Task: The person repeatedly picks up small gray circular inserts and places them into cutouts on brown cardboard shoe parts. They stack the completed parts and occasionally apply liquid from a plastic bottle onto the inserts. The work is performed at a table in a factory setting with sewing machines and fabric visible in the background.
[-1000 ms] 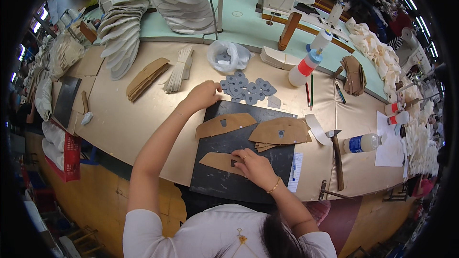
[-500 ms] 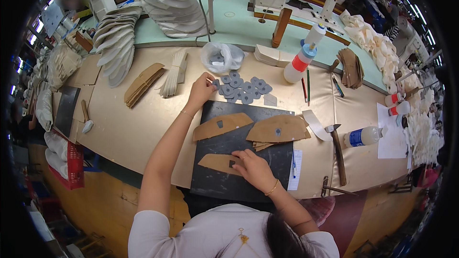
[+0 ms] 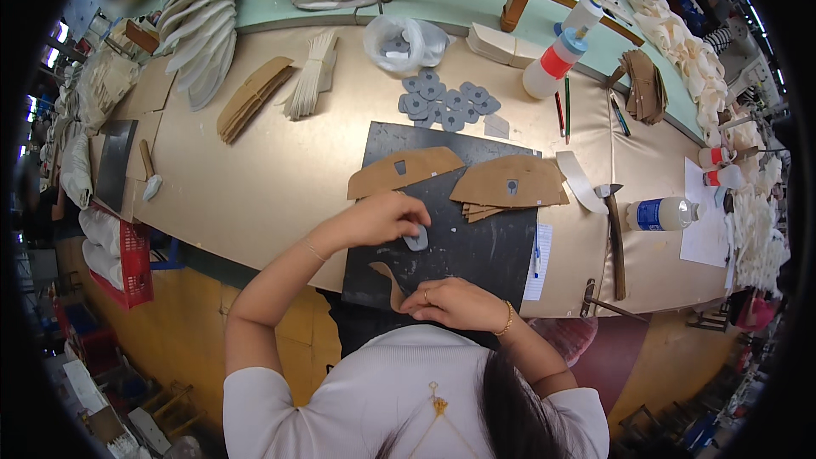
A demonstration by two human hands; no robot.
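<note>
My left hand [image 3: 387, 217] pinches a small grey patch [image 3: 416, 240] above the black mat [image 3: 484, 255]. Close to the mat's near edge, my right hand [image 3: 459, 303] grips a brown curved panel [image 3: 388, 279], which is tilted up and seen nearly edge-on. Farther up the mat lies another brown panel [image 3: 370, 179] with a small cutout. Right of that sits a stack of brown panels [image 3: 537, 177], whose top one shows grey in its opening. Beyond the mat, several grey patches [image 3: 436, 110] lie in a loose pile.
A plastic bag [image 3: 433, 44] stands behind the patches. Brown strips [image 3: 255, 95] and a pale bundle [image 3: 310, 75] lie at the left. To the right are a glue bottle [image 3: 548, 72], a hammer [image 3: 615, 246], a clear bottle [image 3: 659, 214] and pencils [image 3: 567, 110].
My left hand has come from the patch pile back over the mat, carrying a grey patch. My right hand has lifted and tilted the near brown panel. The view has shifted.
</note>
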